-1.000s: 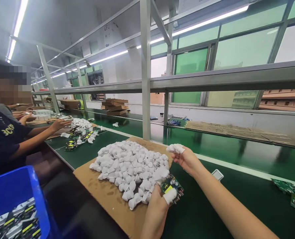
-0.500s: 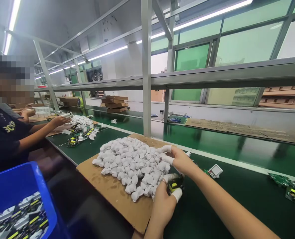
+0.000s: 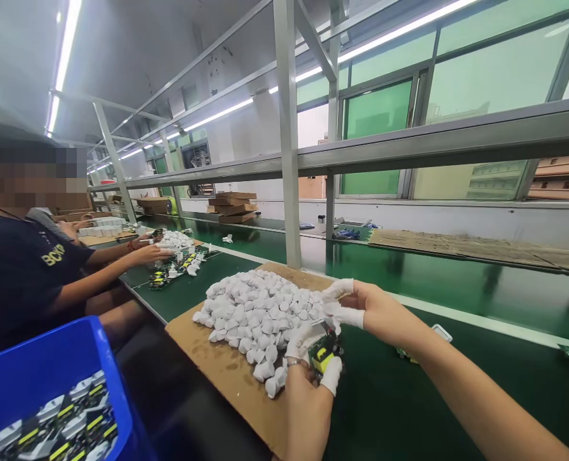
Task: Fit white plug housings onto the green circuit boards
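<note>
While the circuit board (image 3: 323, 351) is gripped low at centre frame, a white cap (image 3: 333, 306) has been picked.
The left hand (image 3: 308, 384) is closed on the board; the right hand (image 3: 375, 310), moved in from the pile (image 3: 255, 314), is pinched on the cap just above it.

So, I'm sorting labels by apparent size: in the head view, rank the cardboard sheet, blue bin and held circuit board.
1. cardboard sheet
2. blue bin, cropped and nearer, so unsure against the sheet
3. circuit board, clearly smallest
</note>
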A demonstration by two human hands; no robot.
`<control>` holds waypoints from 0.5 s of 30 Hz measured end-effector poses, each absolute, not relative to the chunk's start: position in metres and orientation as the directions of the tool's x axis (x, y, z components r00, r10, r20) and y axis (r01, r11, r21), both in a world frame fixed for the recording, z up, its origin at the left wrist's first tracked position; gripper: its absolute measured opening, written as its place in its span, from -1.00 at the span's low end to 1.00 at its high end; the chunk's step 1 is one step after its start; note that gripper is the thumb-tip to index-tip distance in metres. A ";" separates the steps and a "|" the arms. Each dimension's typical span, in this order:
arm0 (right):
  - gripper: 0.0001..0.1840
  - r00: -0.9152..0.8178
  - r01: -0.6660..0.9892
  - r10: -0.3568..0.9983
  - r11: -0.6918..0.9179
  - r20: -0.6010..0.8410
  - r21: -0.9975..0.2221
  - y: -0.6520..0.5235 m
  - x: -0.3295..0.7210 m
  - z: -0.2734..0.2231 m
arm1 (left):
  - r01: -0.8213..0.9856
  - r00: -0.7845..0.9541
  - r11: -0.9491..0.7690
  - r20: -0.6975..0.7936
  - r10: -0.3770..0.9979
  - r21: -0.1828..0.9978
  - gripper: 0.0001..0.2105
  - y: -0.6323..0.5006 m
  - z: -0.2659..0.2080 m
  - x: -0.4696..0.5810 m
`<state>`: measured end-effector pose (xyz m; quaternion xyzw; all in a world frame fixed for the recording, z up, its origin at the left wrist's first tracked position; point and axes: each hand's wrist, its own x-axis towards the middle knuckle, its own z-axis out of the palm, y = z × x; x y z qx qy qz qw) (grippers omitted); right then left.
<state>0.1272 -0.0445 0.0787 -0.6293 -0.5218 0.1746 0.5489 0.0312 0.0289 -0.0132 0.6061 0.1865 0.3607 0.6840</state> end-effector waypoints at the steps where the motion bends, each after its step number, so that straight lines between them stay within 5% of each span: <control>1: -0.85 0.345 0.537 0.866 0.135 0.363 -0.833 -0.047 0.121 0.081 | -0.256 0.658 -0.030 0.197 0.727 0.966 -0.49 0.030 -0.013 0.030; 5: -0.88 0.293 0.808 0.882 -0.023 0.368 -0.589 -0.051 0.105 0.085 | -0.170 0.643 -0.104 0.190 0.742 0.980 -0.51 0.028 -0.013 0.028; 15: -0.87 0.344 0.923 0.908 -0.280 0.241 -0.263 -0.040 0.094 0.075 | -0.236 0.629 -0.059 0.198 0.752 0.970 -0.47 0.025 -0.015 0.028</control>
